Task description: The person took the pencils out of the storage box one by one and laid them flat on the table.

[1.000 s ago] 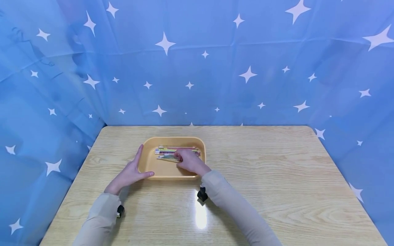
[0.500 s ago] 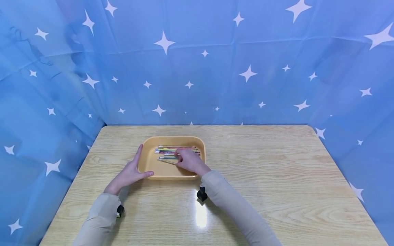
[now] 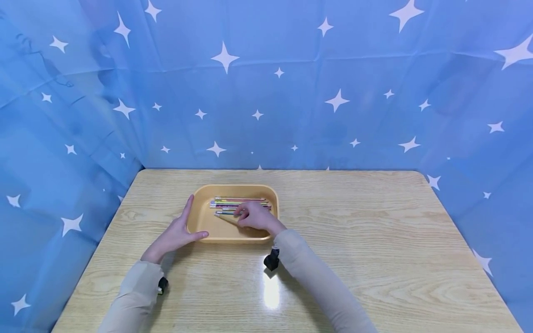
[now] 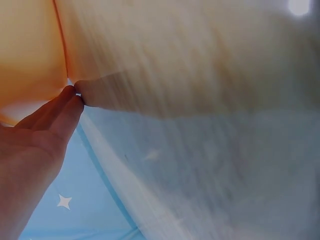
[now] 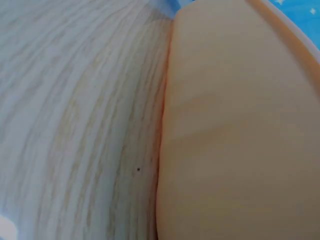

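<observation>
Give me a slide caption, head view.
Left hand against a tray, right hand pinching a pencil beside more pencils inside.

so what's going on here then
A person is sorting through pencils in a tan tray on a wooden table. The left hand rests spread against the tray's left side, thumb on the near rim. The right hand is inside and seems to pinch one pale pencil, which lies aslant. The other pencils lie roughly side by side beyond it.
</observation>
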`<act>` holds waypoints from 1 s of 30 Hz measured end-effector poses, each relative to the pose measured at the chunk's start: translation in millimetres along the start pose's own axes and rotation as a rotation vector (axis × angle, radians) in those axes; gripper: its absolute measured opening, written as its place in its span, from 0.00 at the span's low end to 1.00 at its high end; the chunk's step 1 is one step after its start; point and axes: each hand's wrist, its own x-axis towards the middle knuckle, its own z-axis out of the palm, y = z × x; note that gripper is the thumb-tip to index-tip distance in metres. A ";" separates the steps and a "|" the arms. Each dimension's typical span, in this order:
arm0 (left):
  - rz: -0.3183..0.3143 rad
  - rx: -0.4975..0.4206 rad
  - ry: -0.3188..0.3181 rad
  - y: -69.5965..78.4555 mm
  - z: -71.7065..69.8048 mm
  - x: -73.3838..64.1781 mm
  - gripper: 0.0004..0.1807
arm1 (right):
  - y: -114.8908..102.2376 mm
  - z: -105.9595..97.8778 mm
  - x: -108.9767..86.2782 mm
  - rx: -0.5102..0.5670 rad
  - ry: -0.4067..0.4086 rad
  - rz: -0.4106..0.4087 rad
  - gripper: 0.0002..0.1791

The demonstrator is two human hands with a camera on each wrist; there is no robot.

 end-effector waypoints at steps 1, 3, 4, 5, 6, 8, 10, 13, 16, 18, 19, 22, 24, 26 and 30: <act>-0.005 -0.002 0.000 0.2 0.0 -0.2 0.65 | -0.3 -0.5 -0.5 0.020 -0.017 0.003 0.14; 0.002 0.007 0.003 0.7 -0.2 -0.6 0.65 | -0.8 -1.2 -0.9 0.049 -0.045 0.009 0.14; 0.003 0.009 0.005 1.0 -0.2 -0.8 0.65 | -1.1 -1.5 -1.1 0.060 -0.055 0.009 0.14; 0.012 0.015 0.007 1.2 -0.1 -0.9 0.65 | -0.9 -1.5 -1.0 0.074 -0.063 0.009 0.13; 0.011 0.016 0.009 1.0 0.2 -1.1 0.65 | -1.0 -1.8 -1.2 0.084 -0.071 0.002 0.13; 0.015 0.023 0.013 0.4 1.1 -1.5 0.65 | -1.1 -2.0 -2.0 0.103 -0.080 0.001 0.13; 0.011 0.021 0.010 -0.3 1.3 -1.8 0.65 | -1.4 -2.1 -1.8 0.137 -0.085 0.002 0.13; 0.014 0.025 0.008 -1.5 1.2 -1.6 0.65 | -1.7 -2.9 -1.3 0.174 -0.072 0.016 0.13; 0.019 0.030 0.013 -1.1 0.7 -1.0 0.65 | -2.3 -4.3 -0.1 0.185 -0.045 0.038 0.13; 0.028 0.033 0.017 -0.4 0.9 -1.1 0.65 | -2.9 -5.0 0.1 0.190 -0.028 0.060 0.14; 0.030 0.034 0.019 -0.2 0.9 -1.2 0.65 | -3.1 -5.1 0.2 0.189 -0.023 0.068 0.14; 0.031 0.033 0.023 1.1 1.1 -1.8 0.65 | -3.2 -5.2 0.9 0.214 -0.008 0.089 0.14; 0.026 0.032 0.022 1.4 1.2 -2.0 0.65 | -3.6 -5.2 1.0 0.245 -0.001 0.100 0.14; 0.020 0.032 0.021 1.1 1.1 -2.1 0.64 | -4.1 -5.3 1.3 0.280 0.008 0.106 0.15; 0.019 0.044 0.016 -0.1 -1.3 -1.9 0.65 | -6.9 -7.2 1.2 0.374 0.061 0.082 0.17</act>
